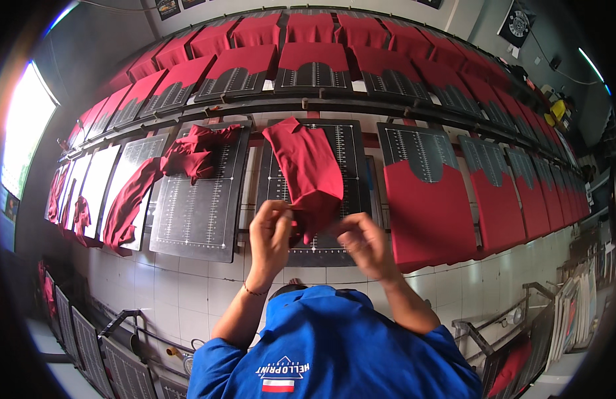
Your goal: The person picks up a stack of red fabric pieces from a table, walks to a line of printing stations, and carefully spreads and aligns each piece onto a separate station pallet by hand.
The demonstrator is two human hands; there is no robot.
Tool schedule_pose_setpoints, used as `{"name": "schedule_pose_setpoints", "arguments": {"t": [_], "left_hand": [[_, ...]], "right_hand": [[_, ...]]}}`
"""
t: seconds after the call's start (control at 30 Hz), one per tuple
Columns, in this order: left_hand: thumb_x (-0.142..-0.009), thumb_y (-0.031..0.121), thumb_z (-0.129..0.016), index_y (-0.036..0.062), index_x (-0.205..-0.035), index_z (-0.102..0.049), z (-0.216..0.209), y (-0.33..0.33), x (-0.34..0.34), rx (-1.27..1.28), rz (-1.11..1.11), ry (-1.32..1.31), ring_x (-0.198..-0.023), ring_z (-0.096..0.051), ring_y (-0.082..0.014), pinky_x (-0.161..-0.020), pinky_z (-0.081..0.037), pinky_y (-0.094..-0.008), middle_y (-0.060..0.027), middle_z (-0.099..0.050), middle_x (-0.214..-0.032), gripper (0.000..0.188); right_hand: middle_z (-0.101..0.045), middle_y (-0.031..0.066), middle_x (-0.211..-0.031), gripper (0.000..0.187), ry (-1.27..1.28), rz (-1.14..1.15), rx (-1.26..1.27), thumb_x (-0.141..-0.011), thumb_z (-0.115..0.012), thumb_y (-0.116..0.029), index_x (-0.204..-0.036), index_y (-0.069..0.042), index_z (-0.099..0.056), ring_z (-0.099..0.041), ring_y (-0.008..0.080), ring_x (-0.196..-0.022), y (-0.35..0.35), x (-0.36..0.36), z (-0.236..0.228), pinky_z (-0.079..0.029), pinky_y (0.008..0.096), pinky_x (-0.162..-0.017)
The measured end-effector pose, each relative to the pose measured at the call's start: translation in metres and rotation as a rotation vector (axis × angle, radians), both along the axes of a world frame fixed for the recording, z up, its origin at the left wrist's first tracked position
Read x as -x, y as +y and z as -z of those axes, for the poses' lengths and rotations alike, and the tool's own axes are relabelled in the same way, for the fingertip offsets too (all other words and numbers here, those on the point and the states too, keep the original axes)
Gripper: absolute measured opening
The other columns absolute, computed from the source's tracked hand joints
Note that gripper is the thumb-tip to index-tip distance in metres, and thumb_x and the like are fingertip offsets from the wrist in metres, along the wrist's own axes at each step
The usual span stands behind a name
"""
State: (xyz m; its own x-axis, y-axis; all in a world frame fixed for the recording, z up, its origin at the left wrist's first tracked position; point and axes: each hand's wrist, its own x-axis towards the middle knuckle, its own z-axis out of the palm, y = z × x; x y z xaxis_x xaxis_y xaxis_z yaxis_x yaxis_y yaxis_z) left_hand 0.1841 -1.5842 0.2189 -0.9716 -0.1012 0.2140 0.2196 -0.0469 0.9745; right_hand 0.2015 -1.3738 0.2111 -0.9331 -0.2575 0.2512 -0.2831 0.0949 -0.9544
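At the centre of the frame both hands — the left hand [269,229] and the right hand [361,241] — pinch the lower hem of a red shirt [306,166] draped over a dark ruled board [321,193], beside a crumpled red shirt [188,156] at left.

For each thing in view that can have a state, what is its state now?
Red shirt: folded, lying on the middle board, its lower edge gripped by both hands.
Left hand: shut on the shirt edge.
Right hand: shut on the shirt edge.
Middle board: not dressed.
Board on the right: dressed with a flat shirt.
Loose shirts: crumpled.
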Motion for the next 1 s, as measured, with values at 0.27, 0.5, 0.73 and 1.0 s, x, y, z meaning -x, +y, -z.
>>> {"name": "schedule_pose_setpoints", "arguments": {"t": [0.27, 0.5, 0.73, 1.0], "left_hand": [[-0.098, 0.002, -0.052, -0.0005, -0.098, -0.056, 0.000, -0.006, 0.003, -0.125, 0.083, -0.077, -0.076, -0.052, -0.0028, -0.068, -0.052, -0.0216, 0.0006, -0.059, -0.083, 0.005], [-0.097, 0.010, -0.043, 0.0005, -0.098, -0.054, 0.004, -0.069, 0.020, 0.123, -0.453, 0.147, -0.082, -0.052, -0.0108, -0.079, -0.044, -0.0265, -0.0046, -0.060, -0.092, 0.015], [-0.099, 0.029, -0.050, -0.0009, -0.116, -0.059, -0.130, -0.174, 0.057, 0.240, -0.839, 0.294, -0.095, -0.058, -0.0168, -0.086, -0.049, -0.0330, -0.0078, -0.057, -0.103, 0.036], [-0.083, 0.020, -0.062, 0.0044, -0.096, -0.063, -0.250, -0.232, 0.162, 1.668, -0.230, 0.417, -0.088, -0.064, -0.0375, -0.077, -0.052, -0.0439, -0.0171, -0.065, -0.094, 0.020]], "right_hand": [[-0.067, 0.0124, -0.102, 0.024, -0.030, 0.281, -0.120, -0.097, -0.060, -0.016, -0.113, 0.000, -0.057, -0.064, 0.0180, -0.093, -0.067, 0.001, -0.006, -0.050, 0.0329, -0.082], [-0.059, 0.0084, -0.097, 0.012, 0.444, 0.915, -0.111, -0.100, -0.044, -0.003, -0.103, 0.000, -0.055, -0.057, 0.0172, -0.092, 0.000, 0.038, 0.013, -0.045, 0.0313, -0.087], [-0.057, 0.0039, -0.096, 0.020, 0.868, 1.022, -0.358, -0.099, -0.057, -0.022, -0.098, -0.001, -0.058, -0.056, 0.0156, -0.093, 0.118, 0.049, -0.142, -0.044, 0.0294, -0.088], [-0.069, 0.0147, -0.087, 0.031, 0.612, 0.446, -1.072, -0.086, -0.066, -0.025, -0.103, 0.001, -0.067, -0.062, 0.0241, -0.079, 0.181, 0.167, -0.264, -0.047, 0.0341, -0.078]]}}
